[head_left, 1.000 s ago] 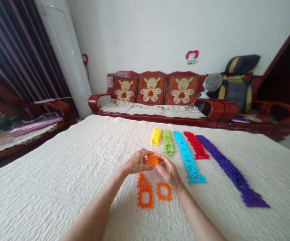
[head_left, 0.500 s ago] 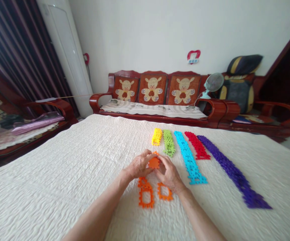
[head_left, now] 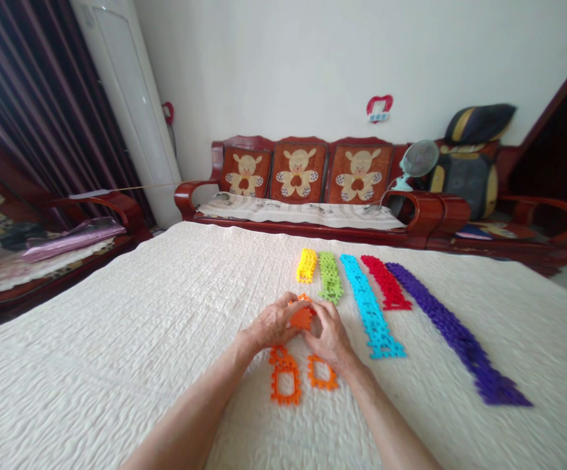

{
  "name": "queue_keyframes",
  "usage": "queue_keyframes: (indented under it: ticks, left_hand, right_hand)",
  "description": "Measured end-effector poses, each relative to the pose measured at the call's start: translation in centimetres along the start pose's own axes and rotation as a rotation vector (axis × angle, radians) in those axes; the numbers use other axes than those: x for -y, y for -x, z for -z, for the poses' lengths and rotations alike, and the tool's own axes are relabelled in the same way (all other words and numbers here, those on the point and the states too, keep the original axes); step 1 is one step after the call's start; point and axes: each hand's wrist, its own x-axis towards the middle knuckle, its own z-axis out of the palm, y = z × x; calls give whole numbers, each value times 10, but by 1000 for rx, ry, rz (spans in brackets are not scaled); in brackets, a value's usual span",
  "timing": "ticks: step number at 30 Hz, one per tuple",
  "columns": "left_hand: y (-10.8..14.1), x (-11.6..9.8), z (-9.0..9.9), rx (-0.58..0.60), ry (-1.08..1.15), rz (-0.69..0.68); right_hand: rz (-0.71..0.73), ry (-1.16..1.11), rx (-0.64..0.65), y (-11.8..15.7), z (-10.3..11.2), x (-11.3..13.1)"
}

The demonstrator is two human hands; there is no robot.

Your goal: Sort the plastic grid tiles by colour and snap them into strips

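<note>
Between my two hands is an orange notched building piece [head_left: 302, 318], partly covered by fingers. My left hand [head_left: 276, 321] grips its left side, thumb below and fingers above. My right hand [head_left: 330, 331] pinches it from the right. Below my left hand lie joined orange pieces, one of them an open frame [head_left: 285, 384]. A separate orange frame [head_left: 323, 373] rests on the cloth under my right wrist. Beyond my hands sit a yellow stack [head_left: 306, 266] and a light green stack [head_left: 330, 277] of similar pieces.
Rows of overlapping pieces in blue [head_left: 370, 307], red [head_left: 386, 283] and purple [head_left: 454, 333] run along the right of the quilted white cover [head_left: 117, 339]. Behind stands a wooden sofa [head_left: 423, 219] with bear cushions [head_left: 298, 173] and a small fan [head_left: 419, 158].
Almost nothing differs. Both hands stay on the orange piece, with only slight finger movement, and the view has shifted a little.
</note>
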Motion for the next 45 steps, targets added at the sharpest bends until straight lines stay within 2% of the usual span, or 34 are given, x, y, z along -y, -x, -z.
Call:
queue_keyframes:
  ticks: [5,9,12,14,18,20,26,30,36,39,45]
  left_hand:
    - [0,0,2,9,-2,28]
    - [-1,2,8,-48,11,53]
    - [-1,2,16,-127,22,133]
    - [3,-1,22,-133,20,200]
    - [26,-11,33,-49,36,276]
    - [43,-15,35,-48,58,295]
    - [84,-18,14,-130,5,267]
    - [90,-20,2,-165,-27,248]
    - [91,-22,0,-180,-46,229]
    - [91,-22,-1,-168,-50,213]
    - [90,-22,-1,-136,-66,214]
  right_hand:
    - [-24,1,-13,0,-1,0]
    - [-57,-49,-47,-1,2,1]
    - [-113,-97,-73,-3,5,1]
    - [-149,-125,-80,-4,7,0]
    - [-191,-174,-88,-5,9,0]
    - [-209,-185,-86,-5,9,2]
    - [-277,-184,-87,2,13,10]
    - [-235,-169,-38,20,19,26]
    - [-97,-152,29,55,21,56]
    - [-45,-124,61,64,25,61]
    - [61,-11,216,71,29,63]
